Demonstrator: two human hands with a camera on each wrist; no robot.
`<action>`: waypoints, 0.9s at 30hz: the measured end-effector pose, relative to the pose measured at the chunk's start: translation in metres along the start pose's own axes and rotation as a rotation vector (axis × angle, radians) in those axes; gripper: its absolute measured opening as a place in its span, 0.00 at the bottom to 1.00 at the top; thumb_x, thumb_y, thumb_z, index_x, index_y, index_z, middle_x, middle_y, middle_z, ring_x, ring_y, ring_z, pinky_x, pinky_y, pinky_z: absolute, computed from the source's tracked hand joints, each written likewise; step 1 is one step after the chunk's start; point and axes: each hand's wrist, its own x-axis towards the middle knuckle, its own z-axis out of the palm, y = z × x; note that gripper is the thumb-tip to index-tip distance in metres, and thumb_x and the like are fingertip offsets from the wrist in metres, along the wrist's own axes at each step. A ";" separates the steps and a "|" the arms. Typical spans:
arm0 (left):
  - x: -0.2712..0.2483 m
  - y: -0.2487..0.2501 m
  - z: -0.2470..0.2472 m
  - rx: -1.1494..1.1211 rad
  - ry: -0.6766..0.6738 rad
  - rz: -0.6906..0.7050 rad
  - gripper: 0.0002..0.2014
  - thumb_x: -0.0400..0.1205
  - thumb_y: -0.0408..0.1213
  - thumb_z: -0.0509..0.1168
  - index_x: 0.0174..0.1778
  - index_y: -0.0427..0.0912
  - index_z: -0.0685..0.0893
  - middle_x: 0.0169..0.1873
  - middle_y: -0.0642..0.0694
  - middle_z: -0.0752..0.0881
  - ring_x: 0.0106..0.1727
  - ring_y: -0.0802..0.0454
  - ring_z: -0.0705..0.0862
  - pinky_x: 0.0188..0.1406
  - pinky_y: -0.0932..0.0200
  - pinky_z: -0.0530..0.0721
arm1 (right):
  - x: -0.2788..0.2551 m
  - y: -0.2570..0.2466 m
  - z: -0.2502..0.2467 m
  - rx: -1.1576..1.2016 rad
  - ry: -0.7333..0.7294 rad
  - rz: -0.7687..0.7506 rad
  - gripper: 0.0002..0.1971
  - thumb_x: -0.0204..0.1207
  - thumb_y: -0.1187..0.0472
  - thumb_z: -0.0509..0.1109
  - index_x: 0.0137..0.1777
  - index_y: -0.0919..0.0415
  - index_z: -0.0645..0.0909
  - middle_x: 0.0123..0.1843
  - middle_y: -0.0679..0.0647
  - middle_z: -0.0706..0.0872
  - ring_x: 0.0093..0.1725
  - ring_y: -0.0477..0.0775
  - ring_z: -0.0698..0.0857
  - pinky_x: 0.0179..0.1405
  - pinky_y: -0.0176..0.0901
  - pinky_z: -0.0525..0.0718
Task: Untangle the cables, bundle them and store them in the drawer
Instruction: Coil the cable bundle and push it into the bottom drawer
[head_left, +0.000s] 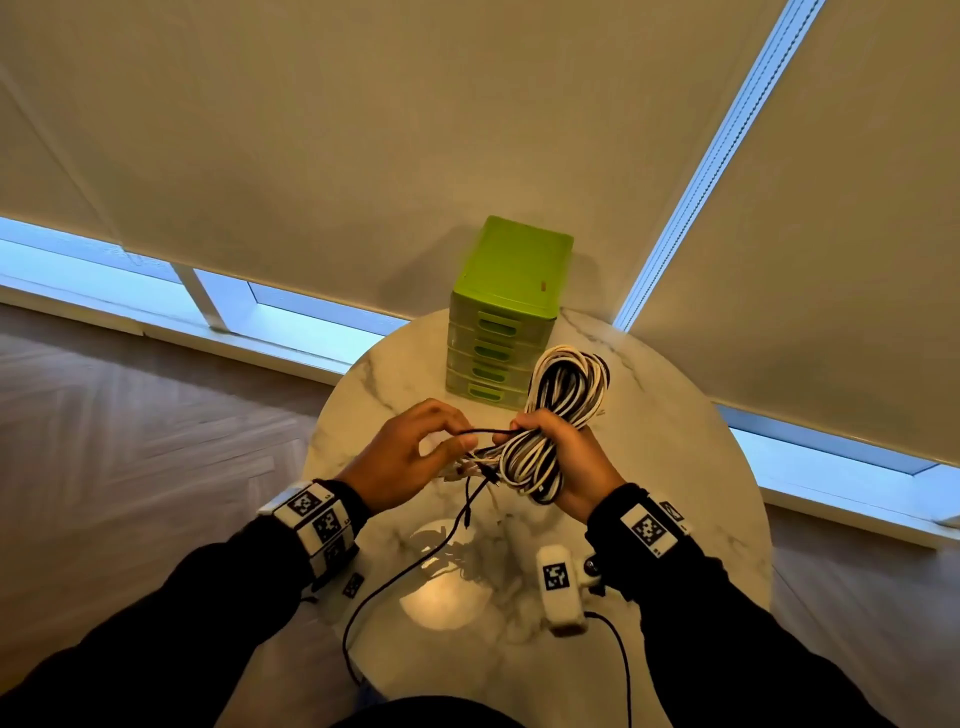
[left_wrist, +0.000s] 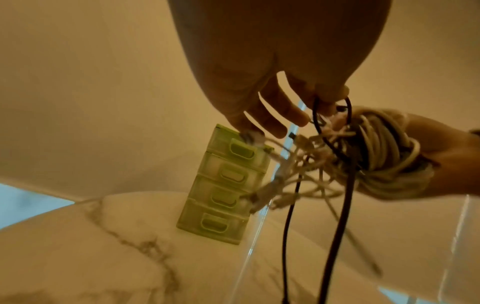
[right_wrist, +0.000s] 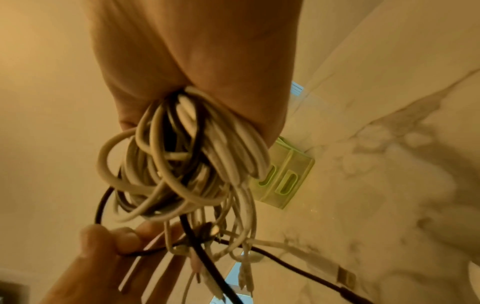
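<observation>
My right hand (head_left: 563, 457) grips a thick coil of white and black cables (head_left: 563, 402) above the round marble table (head_left: 691, 467); the same coil (right_wrist: 182, 168) fills the right wrist view and appears as a cable coil (left_wrist: 384, 156) in the left wrist view. My left hand (head_left: 415, 452) pinches a thin black cable (head_left: 483, 432) that runs from the coil; thumb and forefinger (left_wrist: 327, 98) hold this black cable (left_wrist: 348, 185), which hangs down toward the table. Loose white plug ends (right_wrist: 244, 265) dangle under the coil. A green drawer unit (head_left: 506, 317) stands behind, all drawers closed.
The drawer unit (left_wrist: 223, 185) sits at the table's far edge, near a beige roller blind (head_left: 415, 130). A white tagged device (head_left: 561, 587) with a black lead lies on the table near my right wrist. Wooden floor (head_left: 130, 415) surrounds the table.
</observation>
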 end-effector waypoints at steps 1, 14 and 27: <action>0.001 0.002 -0.003 -0.035 0.011 -0.027 0.08 0.85 0.42 0.67 0.49 0.42 0.87 0.47 0.51 0.86 0.52 0.57 0.84 0.54 0.68 0.79 | 0.000 0.000 0.000 -0.004 0.023 -0.006 0.06 0.75 0.67 0.73 0.49 0.69 0.82 0.48 0.72 0.88 0.47 0.65 0.90 0.56 0.62 0.87; -0.004 -0.006 0.017 -0.007 -0.188 -0.179 0.12 0.86 0.49 0.65 0.63 0.57 0.88 0.56 0.60 0.79 0.59 0.66 0.80 0.54 0.70 0.78 | -0.003 -0.011 0.001 0.120 -0.007 -0.158 0.06 0.79 0.69 0.69 0.48 0.74 0.85 0.45 0.67 0.89 0.48 0.62 0.90 0.50 0.53 0.90; -0.013 -0.003 0.022 0.074 -0.042 -0.440 0.24 0.82 0.56 0.69 0.73 0.56 0.75 0.69 0.56 0.75 0.58 0.57 0.84 0.60 0.50 0.86 | 0.003 -0.021 -0.007 -0.070 0.282 -0.322 0.07 0.76 0.65 0.78 0.48 0.69 0.86 0.37 0.61 0.89 0.36 0.58 0.89 0.39 0.47 0.87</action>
